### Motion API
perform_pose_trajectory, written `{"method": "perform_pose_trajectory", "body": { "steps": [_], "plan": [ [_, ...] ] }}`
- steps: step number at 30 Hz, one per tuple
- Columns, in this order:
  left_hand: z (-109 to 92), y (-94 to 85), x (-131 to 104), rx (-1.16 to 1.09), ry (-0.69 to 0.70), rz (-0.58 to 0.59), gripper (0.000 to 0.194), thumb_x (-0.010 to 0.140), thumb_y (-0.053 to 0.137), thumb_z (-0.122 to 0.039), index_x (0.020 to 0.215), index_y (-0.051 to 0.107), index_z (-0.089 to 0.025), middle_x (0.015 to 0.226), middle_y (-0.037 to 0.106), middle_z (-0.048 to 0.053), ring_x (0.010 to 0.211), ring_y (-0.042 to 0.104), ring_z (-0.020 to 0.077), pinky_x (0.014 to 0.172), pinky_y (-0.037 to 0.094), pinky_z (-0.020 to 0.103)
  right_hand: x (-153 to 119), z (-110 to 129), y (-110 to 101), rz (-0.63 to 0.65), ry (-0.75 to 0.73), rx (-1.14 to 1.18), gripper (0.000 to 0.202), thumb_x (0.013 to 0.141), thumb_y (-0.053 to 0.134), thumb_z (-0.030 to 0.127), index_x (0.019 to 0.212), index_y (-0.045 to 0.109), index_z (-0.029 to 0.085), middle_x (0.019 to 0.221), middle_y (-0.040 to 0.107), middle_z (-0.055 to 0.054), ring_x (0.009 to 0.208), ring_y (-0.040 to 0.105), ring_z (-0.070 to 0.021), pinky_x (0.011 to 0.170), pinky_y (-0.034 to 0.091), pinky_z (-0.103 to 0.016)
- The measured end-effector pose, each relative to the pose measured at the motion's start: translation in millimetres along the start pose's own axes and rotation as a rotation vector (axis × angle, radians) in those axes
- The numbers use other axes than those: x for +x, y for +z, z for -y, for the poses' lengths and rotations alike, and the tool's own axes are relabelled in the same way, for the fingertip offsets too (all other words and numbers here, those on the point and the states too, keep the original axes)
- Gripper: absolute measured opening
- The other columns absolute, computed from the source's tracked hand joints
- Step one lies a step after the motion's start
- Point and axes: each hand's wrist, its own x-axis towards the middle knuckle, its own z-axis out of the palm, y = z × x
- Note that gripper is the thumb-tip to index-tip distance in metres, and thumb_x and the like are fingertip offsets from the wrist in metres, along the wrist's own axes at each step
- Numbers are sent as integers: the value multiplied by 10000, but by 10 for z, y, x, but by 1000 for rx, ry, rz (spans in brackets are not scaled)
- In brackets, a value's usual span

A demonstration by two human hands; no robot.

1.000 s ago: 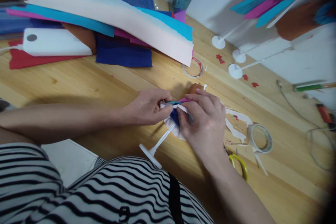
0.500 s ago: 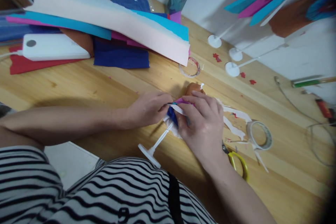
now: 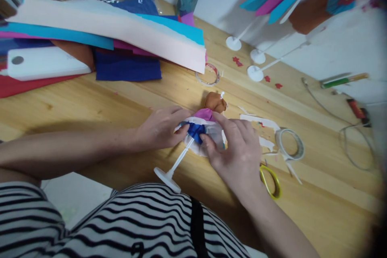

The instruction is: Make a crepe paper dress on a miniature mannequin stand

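Note:
A small paper figure lies on its side between my hands. It has a brown crepe-paper top (image 3: pixel 214 102), a magenta band (image 3: pixel 204 114), a blue middle (image 3: pixel 196 131) and a white frilled skirt (image 3: pixel 214 135). From its underside a white stick runs down to a round white base (image 3: pixel 167 179) near my striped shirt. My left hand (image 3: pixel 165 127) pinches the skirt's left edge between thumb and fingers. On the other side, my right hand (image 3: pixel 236 145) has its fingertips at the magenta band and its thumb by the blue paper, closed around the figure's right side.
Coloured crepe paper (image 3: pixel 127 28) and a white power bank (image 3: pixel 48 62) lie at the upper left. Tape rolls (image 3: pixel 290 144), (image 3: pixel 208 74), yellow-handled scissors (image 3: pixel 270 181) and white scraps are around my right hand. White stands (image 3: pixel 255 73), a green pen (image 3: pixel 335 83) and a cable sit farther right.
Both hands have spread apart a little, uncovering the magenta band, blue middle and white skirt. The whole view has shifted, so the surroundings appear farther left.

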Motion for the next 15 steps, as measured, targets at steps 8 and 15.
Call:
{"method": "perform_pose_trajectory", "body": {
  "steps": [8,15],
  "plan": [
    [18,27,43,-2,-33,-29,193,911,494,-155,895,686,-166,785,713,18,650,599,124,634,441,251,-12,2,46,-46,-36,51,358,914,569,174,1271,597,159,867,682,-86,821,597,-246,727,469,-382],
    [18,14,4,98,56,27,246,942,458,-198,1028,681,-140,769,693,30,658,583,132,602,403,247,-63,7,20,-22,-75,74,214,910,577,133,1078,684,211,832,668,-80,841,605,-260,722,490,-395]
  ]
}}
